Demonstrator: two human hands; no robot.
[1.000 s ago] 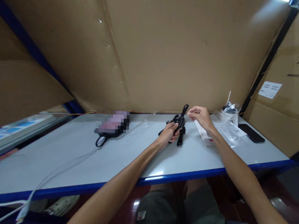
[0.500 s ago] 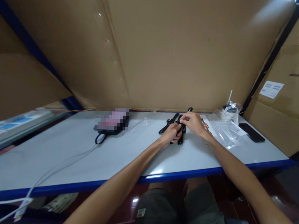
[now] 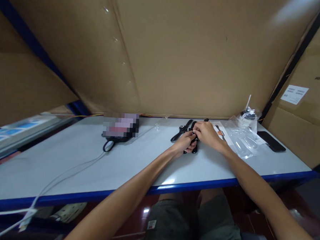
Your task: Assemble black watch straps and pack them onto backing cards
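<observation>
Both my hands meet over a black wristwatch with straps (image 3: 181,130) on the pale table (image 3: 136,165), near its far edge. My left hand (image 3: 185,143) is curled around the watch body from the near side. My right hand (image 3: 207,133) pinches the same watch from the right, fingers closed on it. One strap end sticks out to the upper left of my hands, and the watch body is mostly hidden under my fingers.
A white leaflet (image 3: 223,132) and crumpled clear plastic bags (image 3: 242,138) lie right of my hands, with a dark phone (image 3: 271,141) beyond. A black pouch with a blurred top (image 3: 119,132) and a white cable (image 3: 66,176) lie left. Cardboard walls (image 3: 179,56) close the back.
My right hand came in from the leaflet side and closed on the watch beside my left hand. The raised strap has dropped lower.
</observation>
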